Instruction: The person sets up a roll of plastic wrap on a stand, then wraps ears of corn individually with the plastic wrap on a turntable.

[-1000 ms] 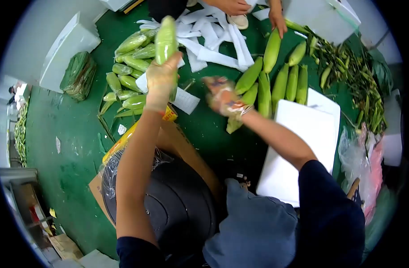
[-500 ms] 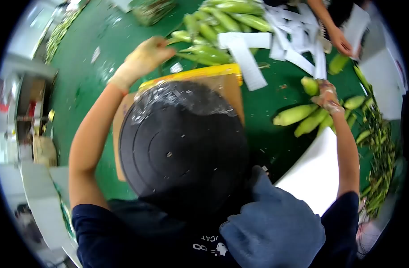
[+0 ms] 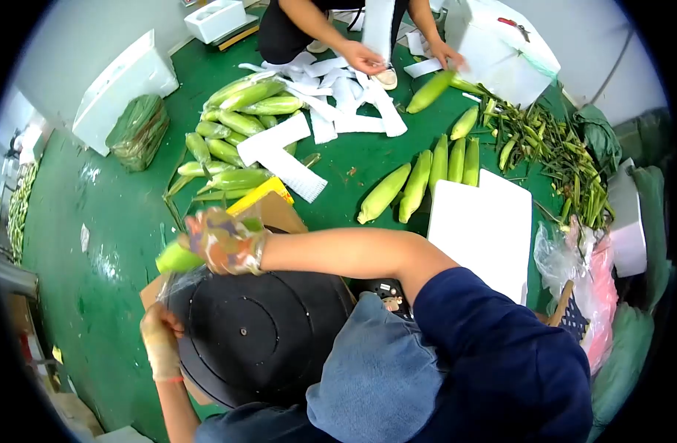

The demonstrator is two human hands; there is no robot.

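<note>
My right hand (image 3: 227, 242), in a patterned glove, is closed around a green ear of corn (image 3: 177, 258) over the far left part of a black round disc (image 3: 279, 332). Crumpled clear plastic film (image 3: 182, 280) lies at the disc's edge under the corn. My left hand (image 3: 162, 336), with a pale covering on palm and wrist, is at the disc's left rim, its fingers pinched on the film. Beneath the disc is a cardboard box (image 3: 283, 214) with a yellow edge.
Wrapped corn (image 3: 231, 140) is piled at the back left beside white foam strips (image 3: 338, 96). More ears (image 3: 416, 184) lie on the right by a white board (image 3: 482, 229). Husks (image 3: 552, 148) cover the floor further right. Another person's hand (image 3: 445, 55) is near an ear at the back.
My right hand has come from the ears on the right across to the disc's left with one ear. My left hand has drawn back toward me to the disc's rim. The view has shifted.
</note>
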